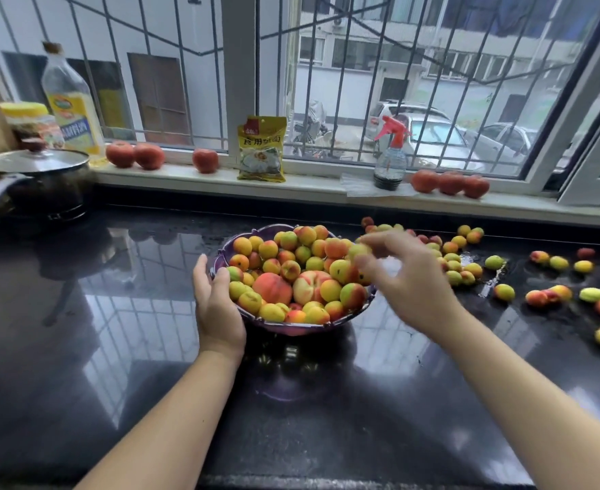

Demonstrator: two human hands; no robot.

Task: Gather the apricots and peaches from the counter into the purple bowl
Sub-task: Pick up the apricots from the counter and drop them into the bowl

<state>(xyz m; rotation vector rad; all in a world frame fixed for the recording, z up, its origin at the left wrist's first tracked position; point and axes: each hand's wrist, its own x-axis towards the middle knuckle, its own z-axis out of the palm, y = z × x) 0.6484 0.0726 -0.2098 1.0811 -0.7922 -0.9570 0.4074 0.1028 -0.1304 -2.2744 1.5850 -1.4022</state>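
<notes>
A person stands at a glossy black counter point(79, 313) with both bare hands at a purple bowl point(220, 252) heaped above its rim with fruit. The left hand point(217, 305) cups the bowl's near-left rim, fingers gently curved against it, thumb resting beside a green-and-red apricot at the edge. The right hand point(408, 277) hovers over the bowl's right side, motion-blurred, fingers loosely spread; a pale yellow-green apricot point(358, 250) sits at its fingertips point(372, 247), though the blur makes it impossible to tell whether they pinch it or are letting it go. The apricots are small, round and smooth-skinned, yellow to orange with red blushes, some still green. Two larger peaches point(273, 287), pink-red and faintly fuzzy, lie in the pile just right of the left thumb. More loose apricots point(503, 291) are scattered on the counter beyond the right hand's fingers, out to the right edge, some among patches of water. They are probably light and firm but bruise easily, and damp skins may slip, so each is best taken around its widest part with soft fingertips. With the pile so high, new fruit could roll off; setting it into a hollow looks safer than dropping.
</notes>
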